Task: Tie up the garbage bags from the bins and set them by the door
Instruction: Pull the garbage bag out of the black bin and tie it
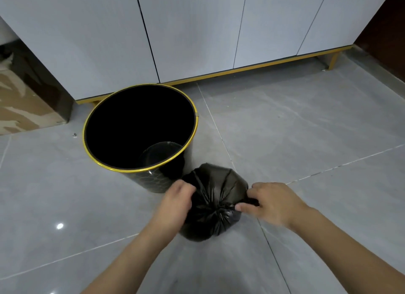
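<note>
A black garbage bag [215, 184] sits on the grey tile floor, its top gathered into a tight pucker near its middle. My left hand [176, 202] grips a pulled end of the bag on its left side. My right hand [268, 202] pinches the other pulled end on the right side between thumb and fingers. Just behind and to the left stands a round black bin [140, 178] with a gold rim; no liner shows inside and its bottom is visible.
White cabinet doors [197, 31] on a gold base run along the back. A brown cardboard box [24, 101] stands at the far left. A dark wooden surface [385, 31] shows at the top right. Grey floor tiles [306, 123] spread all around.
</note>
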Demonstrator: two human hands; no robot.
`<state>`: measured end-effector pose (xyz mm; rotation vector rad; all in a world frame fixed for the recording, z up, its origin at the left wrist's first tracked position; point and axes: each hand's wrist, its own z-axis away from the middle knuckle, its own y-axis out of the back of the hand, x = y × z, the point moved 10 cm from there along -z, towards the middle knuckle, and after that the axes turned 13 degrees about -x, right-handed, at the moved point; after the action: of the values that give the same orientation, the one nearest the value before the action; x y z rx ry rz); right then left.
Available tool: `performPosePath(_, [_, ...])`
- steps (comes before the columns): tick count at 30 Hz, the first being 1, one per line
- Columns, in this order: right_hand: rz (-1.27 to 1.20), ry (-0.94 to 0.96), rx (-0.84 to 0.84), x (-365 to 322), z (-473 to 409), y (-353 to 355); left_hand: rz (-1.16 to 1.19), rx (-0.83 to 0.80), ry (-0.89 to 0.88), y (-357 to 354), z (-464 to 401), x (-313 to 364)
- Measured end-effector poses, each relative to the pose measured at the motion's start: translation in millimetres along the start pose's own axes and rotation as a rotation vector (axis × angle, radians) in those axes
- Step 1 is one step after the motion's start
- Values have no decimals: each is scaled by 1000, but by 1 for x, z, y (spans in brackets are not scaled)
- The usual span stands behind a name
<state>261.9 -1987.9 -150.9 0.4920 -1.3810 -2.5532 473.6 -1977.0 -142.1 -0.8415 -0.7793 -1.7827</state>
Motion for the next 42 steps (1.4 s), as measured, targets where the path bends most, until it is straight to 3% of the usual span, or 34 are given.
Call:
performPosePath(3, [90,76,-76,0,-2,1,-1058,18,-161,-11,6,18])
performPosePath(5, [95,75,-104,6,-3,1,-1346,-17,-194,-19,6,13])
performPosePath(8, [-244,-5,-201,21,-10,-8,-1328,3,-192,-13,2,9])
performPosePath(13, [-1430,-67,-274,20,-8,-30,-1268,62,-85,-5,-3,5])
performPosePath(16, [-1916,-79,-83,18,-13,-27,-1266,74,-92,-12,-3,8])
performPosePath(19, [-2079,-40,179,12,-18,-21,-1146,-50,-157,-34,-9,4])
performPosePath(21, [-1993,9,272,2,-17,-15,-995,-189,-184,-51,-14,0])
performPosePath(24, [-1774,-2,241,-15,-21,-24,-893,-294,-117,-61,-16,-4])
performPosePath(28, [-1334,-55,153,-20,-27,-44,-1048,-212,-97,-44,-10,-3])
performPosePath(34, [-589,44,52,-54,-27,-29,-1336,-82,-166,-22,1,22])
performPosePath(42, [-203,119,58,-72,-33,-16,-923,-14,-295,2,-7,43])
